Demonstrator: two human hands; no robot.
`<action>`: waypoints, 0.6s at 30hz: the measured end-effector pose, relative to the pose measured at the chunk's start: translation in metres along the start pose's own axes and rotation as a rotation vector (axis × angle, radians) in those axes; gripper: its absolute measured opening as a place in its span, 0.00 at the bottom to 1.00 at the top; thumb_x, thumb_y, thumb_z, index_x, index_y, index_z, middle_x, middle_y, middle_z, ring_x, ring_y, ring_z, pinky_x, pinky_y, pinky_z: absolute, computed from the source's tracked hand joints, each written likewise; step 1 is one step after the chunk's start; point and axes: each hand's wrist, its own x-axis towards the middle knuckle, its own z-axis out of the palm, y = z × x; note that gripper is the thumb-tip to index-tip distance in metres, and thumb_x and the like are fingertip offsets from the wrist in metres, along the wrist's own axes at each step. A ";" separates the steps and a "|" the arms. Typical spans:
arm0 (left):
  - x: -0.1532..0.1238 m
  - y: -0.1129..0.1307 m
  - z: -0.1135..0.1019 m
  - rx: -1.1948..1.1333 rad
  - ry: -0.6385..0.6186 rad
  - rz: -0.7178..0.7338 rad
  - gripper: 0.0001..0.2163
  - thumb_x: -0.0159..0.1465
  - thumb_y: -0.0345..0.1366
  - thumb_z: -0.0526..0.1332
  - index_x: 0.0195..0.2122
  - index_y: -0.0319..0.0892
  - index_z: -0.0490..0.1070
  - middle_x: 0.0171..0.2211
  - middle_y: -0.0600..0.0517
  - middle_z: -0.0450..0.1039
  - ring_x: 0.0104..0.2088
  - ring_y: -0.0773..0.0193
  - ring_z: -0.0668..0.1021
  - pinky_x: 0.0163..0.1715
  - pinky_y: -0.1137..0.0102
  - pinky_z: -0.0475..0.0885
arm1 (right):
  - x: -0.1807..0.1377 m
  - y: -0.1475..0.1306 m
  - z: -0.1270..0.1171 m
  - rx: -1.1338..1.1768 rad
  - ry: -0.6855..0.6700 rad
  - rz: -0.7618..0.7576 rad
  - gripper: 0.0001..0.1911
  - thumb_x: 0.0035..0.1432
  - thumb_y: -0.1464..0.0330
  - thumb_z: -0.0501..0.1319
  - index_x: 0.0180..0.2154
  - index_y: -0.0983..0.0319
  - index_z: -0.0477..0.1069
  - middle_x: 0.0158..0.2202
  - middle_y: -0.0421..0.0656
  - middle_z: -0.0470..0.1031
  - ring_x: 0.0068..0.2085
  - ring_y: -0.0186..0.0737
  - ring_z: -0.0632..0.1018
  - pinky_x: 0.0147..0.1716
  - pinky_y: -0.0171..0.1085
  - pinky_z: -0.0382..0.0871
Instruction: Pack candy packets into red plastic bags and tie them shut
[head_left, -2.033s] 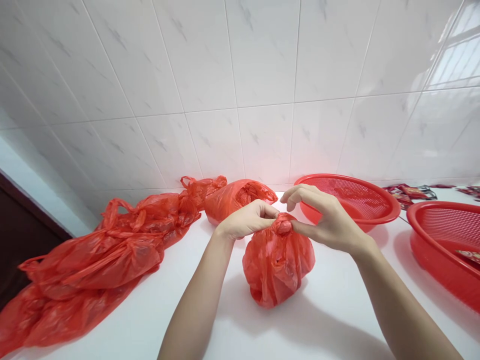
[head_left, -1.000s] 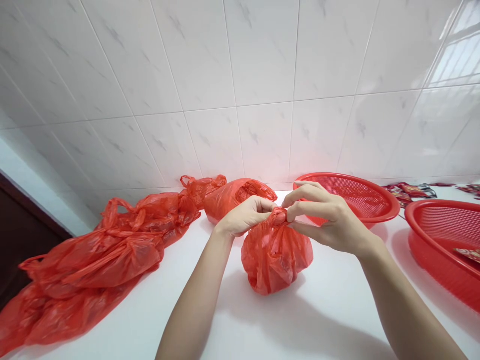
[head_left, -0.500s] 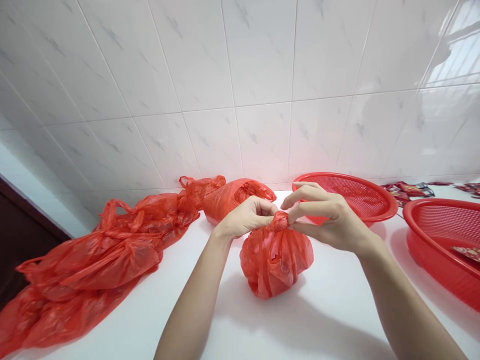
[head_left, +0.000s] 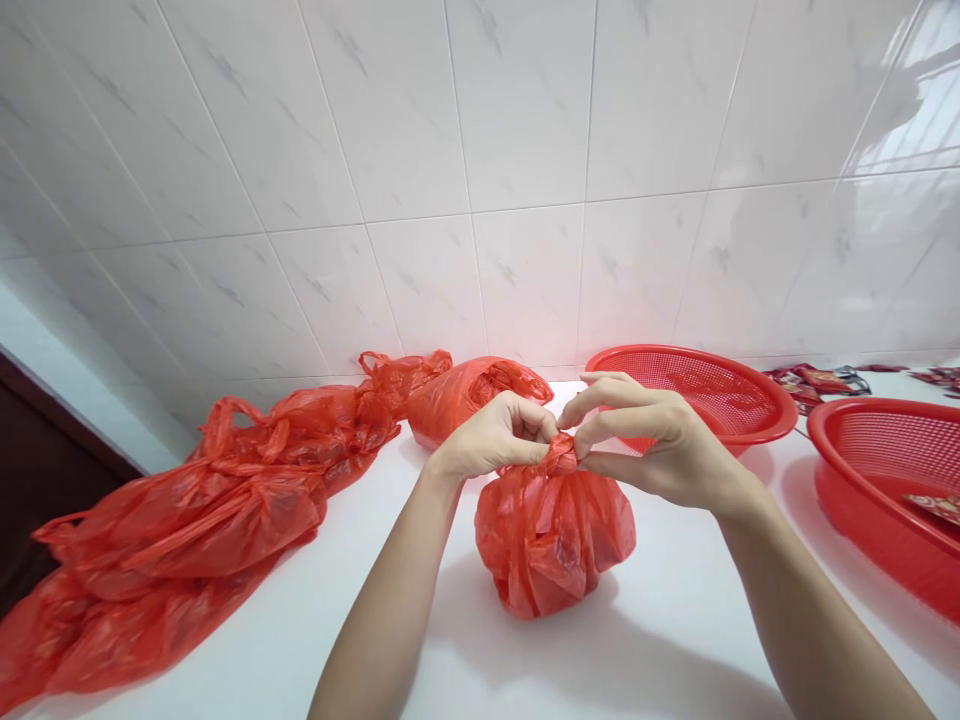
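Note:
A filled red plastic bag point(head_left: 553, 545) stands on the white table point(head_left: 360, 620) in front of me, its top gathered into a twisted knot. On the knot's left side, my left hand point(head_left: 499, 438) pinches the plastic between thumb and curled fingers. From the right, my right hand point(head_left: 652, 435) grips the same knot with thumb and forefinger, its other fingers raised and slightly bent. What the bag holds shows only as a bulge through the plastic.
More red plastic bags point(head_left: 247, 500) lie heaped along the left. Another bag point(head_left: 450, 400) sits by the tiled wall point(head_left: 420, 280). Behind my right hand is a red mesh basket point(head_left: 750, 425); a second basket point(head_left: 862, 490) stands at the right, near patterned packets point(head_left: 817, 380).
The bag has turned a little and appears wider and slightly lower. Both hands keep their pinch on the knot, with small finger shifts.

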 end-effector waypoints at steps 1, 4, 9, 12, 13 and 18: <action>0.000 0.000 0.000 -0.002 0.001 0.000 0.09 0.50 0.36 0.71 0.22 0.37 0.74 0.18 0.57 0.63 0.21 0.71 0.65 0.23 0.72 0.62 | 0.000 0.000 0.000 0.007 -0.002 0.008 0.05 0.63 0.68 0.66 0.32 0.56 0.77 0.36 0.41 0.79 0.36 0.38 0.77 0.47 0.47 0.72; 0.000 0.000 0.000 -0.006 0.003 -0.002 0.08 0.50 0.35 0.71 0.22 0.37 0.75 0.18 0.56 0.64 0.21 0.71 0.65 0.23 0.72 0.63 | 0.000 -0.001 0.001 0.033 -0.005 0.039 0.05 0.63 0.69 0.66 0.32 0.56 0.78 0.37 0.41 0.79 0.37 0.39 0.78 0.47 0.47 0.72; -0.002 0.000 0.001 -0.002 0.046 0.024 0.07 0.50 0.34 0.70 0.22 0.37 0.74 0.18 0.56 0.64 0.21 0.71 0.65 0.23 0.72 0.62 | -0.001 -0.004 0.002 0.100 -0.017 0.117 0.05 0.61 0.72 0.66 0.32 0.58 0.76 0.39 0.42 0.79 0.39 0.39 0.78 0.44 0.44 0.73; -0.002 0.000 0.001 -0.021 0.088 0.046 0.09 0.50 0.35 0.71 0.22 0.37 0.73 0.18 0.56 0.65 0.22 0.70 0.66 0.24 0.72 0.63 | 0.000 -0.008 -0.002 0.149 -0.057 0.150 0.03 0.61 0.72 0.65 0.36 0.58 0.76 0.43 0.44 0.79 0.42 0.40 0.79 0.43 0.42 0.74; -0.002 0.000 0.002 -0.027 0.103 0.057 0.10 0.50 0.35 0.72 0.21 0.37 0.73 0.19 0.56 0.65 0.22 0.70 0.67 0.24 0.72 0.63 | 0.000 -0.009 -0.004 0.164 -0.065 0.160 0.02 0.60 0.71 0.66 0.36 0.58 0.76 0.44 0.44 0.79 0.43 0.41 0.79 0.43 0.42 0.74; -0.001 0.004 0.007 -0.032 0.135 0.096 0.13 0.50 0.40 0.74 0.21 0.37 0.73 0.19 0.56 0.66 0.22 0.71 0.66 0.25 0.72 0.62 | 0.003 -0.011 -0.001 0.253 0.021 0.229 0.07 0.62 0.65 0.66 0.31 0.59 0.75 0.40 0.45 0.79 0.41 0.42 0.79 0.44 0.43 0.75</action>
